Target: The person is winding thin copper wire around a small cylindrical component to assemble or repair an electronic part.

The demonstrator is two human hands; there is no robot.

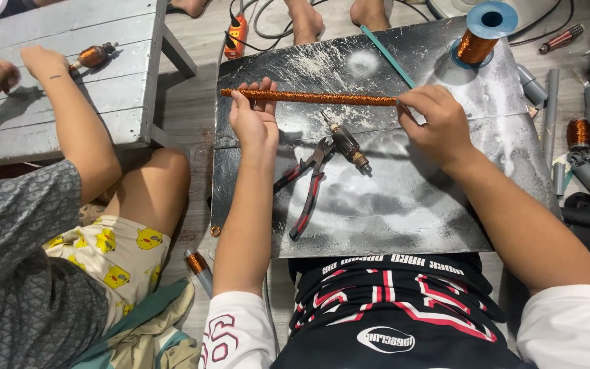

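A long straight bundle of copper wire (322, 98) stretches level above the dark metal sheet (411, 219). My left hand (254, 116) grips its left end, and my right hand (435, 119) pinches its right end. Just below the bundle, between my hands, lie a small motor armature (348, 147) and red-and-black handled pliers (305, 188) on the sheet.
A spool of copper wire (479, 34) stands at the sheet's far right corner, beside a teal strip (387, 56). Another person sits at the left, a hand (44, 63) near a copper armature (93, 56) on a grey wooden bench (69, 102). Grey pipes (585, 164) and a coil (578, 133) lie right.
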